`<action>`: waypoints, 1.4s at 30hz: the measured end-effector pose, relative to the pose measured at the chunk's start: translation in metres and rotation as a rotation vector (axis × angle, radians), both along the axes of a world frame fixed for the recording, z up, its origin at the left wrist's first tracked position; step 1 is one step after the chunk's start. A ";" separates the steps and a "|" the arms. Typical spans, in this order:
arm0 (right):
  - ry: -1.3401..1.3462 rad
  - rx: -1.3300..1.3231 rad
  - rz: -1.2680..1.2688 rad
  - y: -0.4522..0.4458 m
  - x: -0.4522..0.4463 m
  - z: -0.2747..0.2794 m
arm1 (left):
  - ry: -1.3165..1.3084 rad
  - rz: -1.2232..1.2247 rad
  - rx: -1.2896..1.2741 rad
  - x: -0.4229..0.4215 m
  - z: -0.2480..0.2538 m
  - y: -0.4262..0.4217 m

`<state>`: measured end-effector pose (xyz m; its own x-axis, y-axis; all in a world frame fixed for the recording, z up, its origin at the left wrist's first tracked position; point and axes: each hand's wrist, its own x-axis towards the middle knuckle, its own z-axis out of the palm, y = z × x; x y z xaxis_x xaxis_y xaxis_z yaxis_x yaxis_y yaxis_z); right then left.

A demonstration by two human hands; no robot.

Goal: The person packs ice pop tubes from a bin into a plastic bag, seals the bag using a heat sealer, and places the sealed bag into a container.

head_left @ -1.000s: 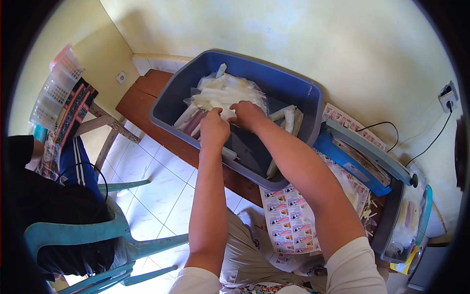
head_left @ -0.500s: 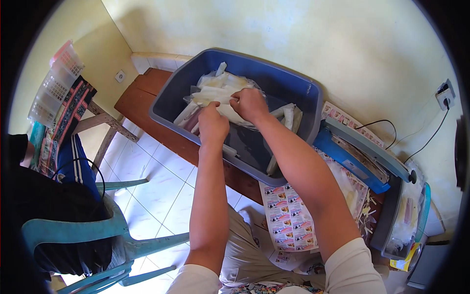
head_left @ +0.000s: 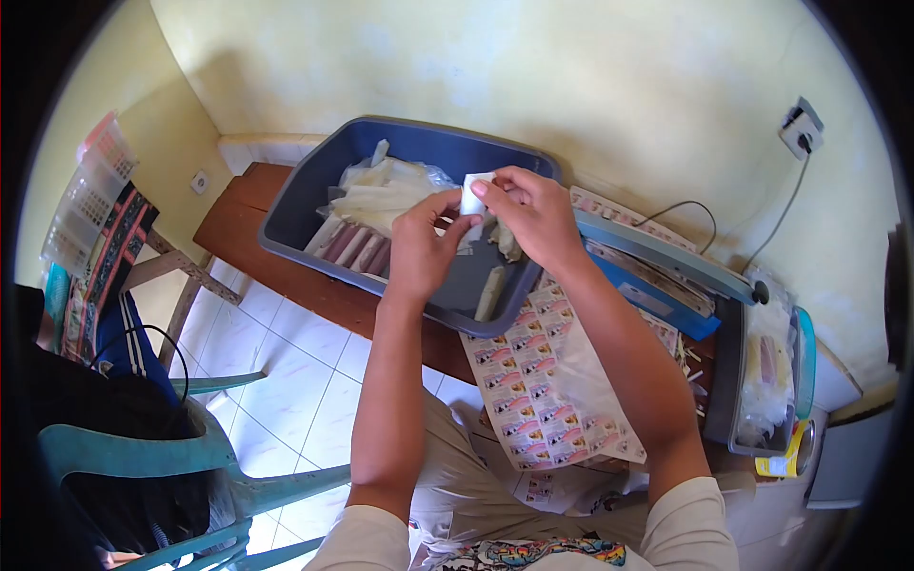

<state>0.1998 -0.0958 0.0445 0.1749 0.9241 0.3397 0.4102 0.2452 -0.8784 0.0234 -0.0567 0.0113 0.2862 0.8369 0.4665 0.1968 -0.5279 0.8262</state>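
Observation:
Between the fingertips of my left hand (head_left: 424, 243) and my right hand (head_left: 538, 219) is a small white wrapped packet (head_left: 473, 195), pinched from both sides. Both hands are raised over the grey-blue plastic tub (head_left: 476, 143). Clear plastic shows just below the packet, though I cannot tell if it belongs to it. In the tub's left part lies a pile of pale wrapped sticks (head_left: 390, 190). Mauve and white sticks (head_left: 352, 247) are lined up along its near side. A single pale stick (head_left: 490, 293) lies in the right end.
The tub stands on a brown wooden bench (head_left: 228, 219) against the wall. To its right are printed label sheets (head_left: 543, 390), a blue device with a grey arm (head_left: 657, 305) and a tray of plastic packets (head_left: 766, 371). A teal chair (head_left: 143, 452) stands at left.
Both hands have come up from the pile in the tub and now hold the white packet between them. The camera view has shifted, and the mauve sticks show more fully.

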 end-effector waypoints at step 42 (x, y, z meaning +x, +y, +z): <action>-0.172 -0.209 -0.546 -0.349 0.132 -0.127 | 0.387 -0.633 0.236 0.172 -0.078 -0.231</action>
<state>0.3313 -0.4452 -0.0825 0.6014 0.7662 0.2264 0.5682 -0.2109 -0.7954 0.1952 -0.2879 -0.0664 0.8552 0.3511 0.3814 0.0509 -0.7890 0.6123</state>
